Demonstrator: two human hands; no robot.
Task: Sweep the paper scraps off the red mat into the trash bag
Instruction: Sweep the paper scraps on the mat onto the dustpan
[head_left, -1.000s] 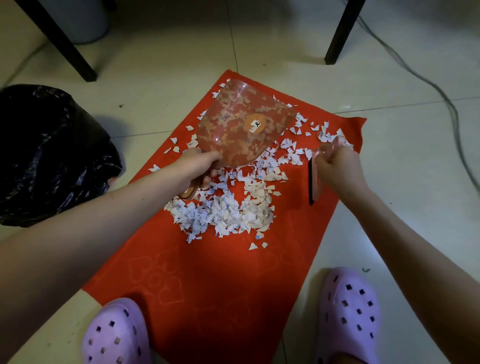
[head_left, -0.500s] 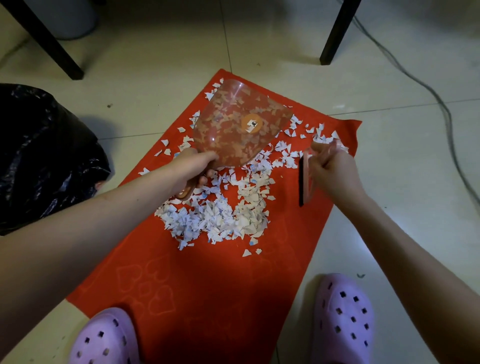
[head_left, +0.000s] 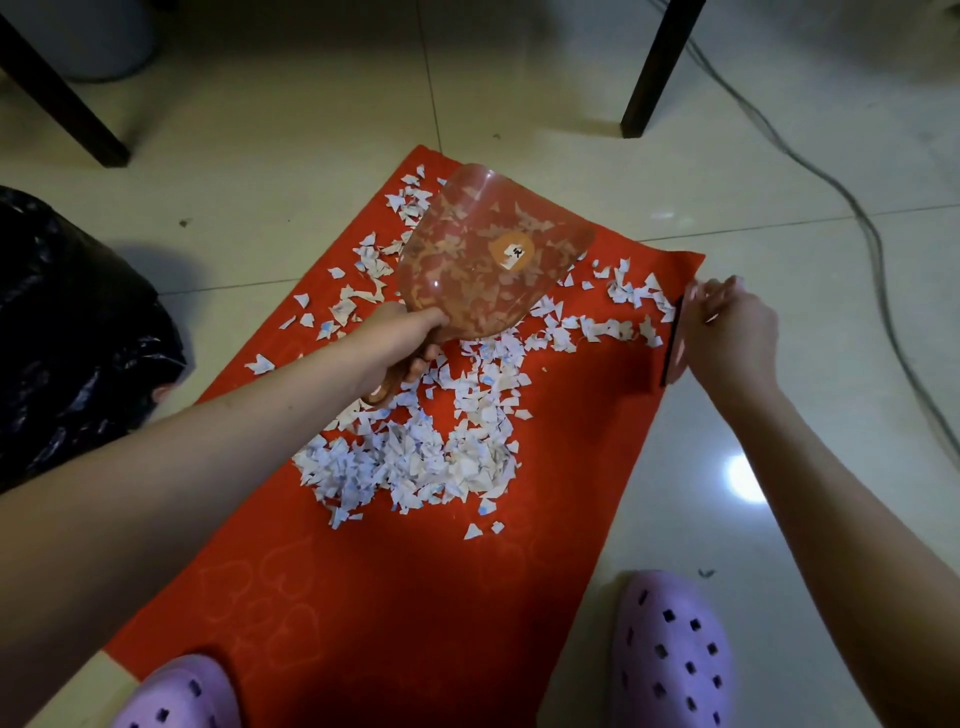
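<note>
Holding a clear scoop (head_left: 488, 260) by its handle, the left hand (head_left: 400, 343) is clenched around it, tilting the pan up over the paper scraps (head_left: 415, 457) so its mouth can receive them. The right hand (head_left: 727, 332) grips a small brush (head_left: 672, 343) at the red mat's (head_left: 389, 623) far right edge, likely placed to drag strays toward the scoop. The trash bag (head_left: 72, 338) waits just left of the left forearm.
</note>
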